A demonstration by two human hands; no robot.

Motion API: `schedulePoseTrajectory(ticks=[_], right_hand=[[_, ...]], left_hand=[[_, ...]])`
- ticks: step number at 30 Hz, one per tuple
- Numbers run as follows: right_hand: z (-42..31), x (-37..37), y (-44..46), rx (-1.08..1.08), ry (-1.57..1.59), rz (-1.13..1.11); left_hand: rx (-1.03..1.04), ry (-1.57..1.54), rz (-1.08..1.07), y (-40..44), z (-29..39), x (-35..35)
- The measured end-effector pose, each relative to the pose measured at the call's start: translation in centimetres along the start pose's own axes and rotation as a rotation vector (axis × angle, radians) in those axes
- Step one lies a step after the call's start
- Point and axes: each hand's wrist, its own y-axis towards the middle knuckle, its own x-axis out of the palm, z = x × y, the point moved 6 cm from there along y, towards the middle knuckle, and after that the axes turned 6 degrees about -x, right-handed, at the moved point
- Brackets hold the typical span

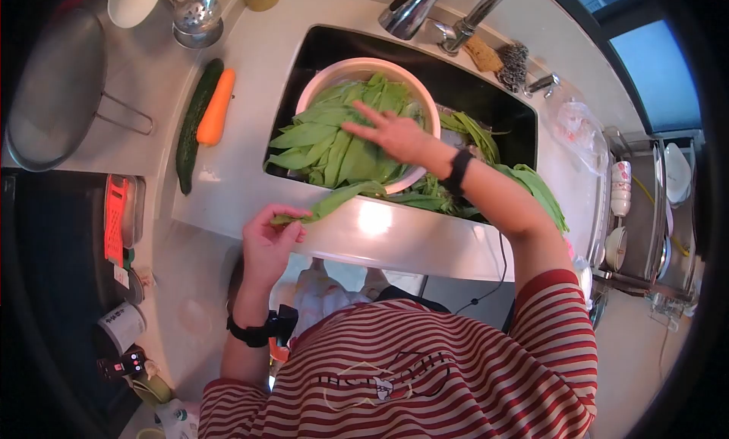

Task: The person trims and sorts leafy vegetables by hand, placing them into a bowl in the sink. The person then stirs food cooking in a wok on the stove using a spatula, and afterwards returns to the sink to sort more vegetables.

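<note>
A long green leaf (338,202) is pinched at one end by my left hand (275,240), in front of the sink's near edge. Its other end reaches toward the basin. Over the round pink-rimmed basin (427,105) my right hand (396,138) has its fingers spread, above or lightly touching the heap of leafy greens (323,139) inside. Whether the fingertips press on the leaves I cannot tell. The basin stands in the dark sink (292,67). More leafy greens (531,188) lie to the right, partly hidden by my right forearm.
A cucumber (199,124) and a carrot (216,109) lie left of the sink. Behind it are the faucet (456,35), a sponge (483,53) and a steel scrubber (513,63). A strainer (57,90) sits at far left, a dish rack (645,211) at right.
</note>
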Motion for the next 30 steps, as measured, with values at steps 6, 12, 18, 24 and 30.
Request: schedulePoseTrajectory(ticks=[6, 12, 18, 24, 30], right_hand=[[0.0, 7.2, 4.6, -0.064, -0.078, -0.463], [2.6, 14.9, 6.7, -0.102, -0.144, -0.503], [2.9, 16.9, 8.4, -0.012, -0.158, -0.608], [2.4, 14.3, 7.9, -0.045, -0.034, -0.481], [1.5, 5.1, 2.7, 0.211, 0.081, -0.414]], left_hand=[[-0.004, -0.05, 0.022, -1.2, 1.1, -1.1], [0.017, -0.05, 0.047, -1.7, 1.6, -2.4], [0.001, -0.064, 0.088, -2.1, 2.2, -3.1], [0.053, -0.069, 0.121, -1.9, 3.0, -3.7], [0.085, -0.087, 0.067, -1.0, 3.4, -4.1]])
